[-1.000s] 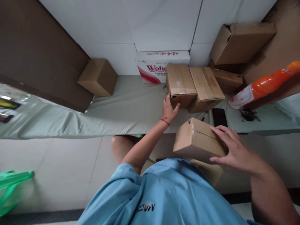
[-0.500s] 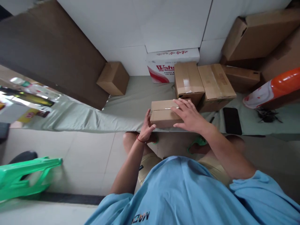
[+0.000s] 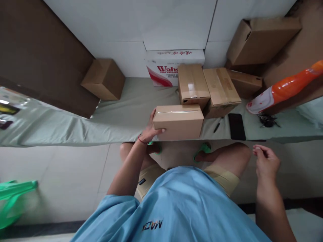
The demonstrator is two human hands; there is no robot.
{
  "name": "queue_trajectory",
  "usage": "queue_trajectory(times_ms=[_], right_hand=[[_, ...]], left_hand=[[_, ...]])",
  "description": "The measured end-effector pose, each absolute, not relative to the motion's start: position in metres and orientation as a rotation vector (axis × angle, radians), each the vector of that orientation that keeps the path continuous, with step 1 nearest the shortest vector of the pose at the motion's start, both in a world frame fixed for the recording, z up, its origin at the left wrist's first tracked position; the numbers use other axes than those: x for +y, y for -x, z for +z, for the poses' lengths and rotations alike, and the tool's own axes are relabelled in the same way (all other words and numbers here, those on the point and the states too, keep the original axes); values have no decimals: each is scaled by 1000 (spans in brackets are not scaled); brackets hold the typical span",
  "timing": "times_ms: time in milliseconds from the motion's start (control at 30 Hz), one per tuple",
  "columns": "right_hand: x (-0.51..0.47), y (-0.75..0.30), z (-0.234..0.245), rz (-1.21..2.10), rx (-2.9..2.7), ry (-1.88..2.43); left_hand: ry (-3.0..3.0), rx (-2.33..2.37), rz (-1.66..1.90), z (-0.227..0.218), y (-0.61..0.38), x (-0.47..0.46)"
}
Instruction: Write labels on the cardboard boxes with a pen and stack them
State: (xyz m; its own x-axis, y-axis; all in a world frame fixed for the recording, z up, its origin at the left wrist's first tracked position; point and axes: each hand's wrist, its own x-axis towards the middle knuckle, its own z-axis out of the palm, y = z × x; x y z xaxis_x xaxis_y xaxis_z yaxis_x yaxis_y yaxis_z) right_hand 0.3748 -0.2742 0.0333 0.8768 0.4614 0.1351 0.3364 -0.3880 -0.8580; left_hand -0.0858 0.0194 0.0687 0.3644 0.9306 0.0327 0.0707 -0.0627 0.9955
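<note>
Head view: pale carton (image 3: 178, 125) on counter (image 3: 123, 116), left hand (image 3: 150, 131) gripping its left end, seemingly steadying; right hand (image 3: 267, 161) curled, rightward of carton, contents unclear; next move likely needs both.

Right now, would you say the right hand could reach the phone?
Probably yes: the phone lies near the table's front edge with nothing on it, the right hand is close by, on the body side of that edge, and the pen only lies beside the phone.
</note>
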Motion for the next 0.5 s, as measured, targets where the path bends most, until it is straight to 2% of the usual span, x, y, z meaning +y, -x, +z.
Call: queue_trajectory(times_ms=[133, 267, 500], right_hand=[[-268, -381, 28, 145, -493, 2024], [-230, -377, 42, 175, -632, 2026], [-131, -311, 129, -62, -1370, 1833]], left_hand=[[-1021, 1011, 933, 84, 84, -20], [-695, 1069, 856, 97, 96, -47], [-418, 1188, 1059, 88, 128, -59]])
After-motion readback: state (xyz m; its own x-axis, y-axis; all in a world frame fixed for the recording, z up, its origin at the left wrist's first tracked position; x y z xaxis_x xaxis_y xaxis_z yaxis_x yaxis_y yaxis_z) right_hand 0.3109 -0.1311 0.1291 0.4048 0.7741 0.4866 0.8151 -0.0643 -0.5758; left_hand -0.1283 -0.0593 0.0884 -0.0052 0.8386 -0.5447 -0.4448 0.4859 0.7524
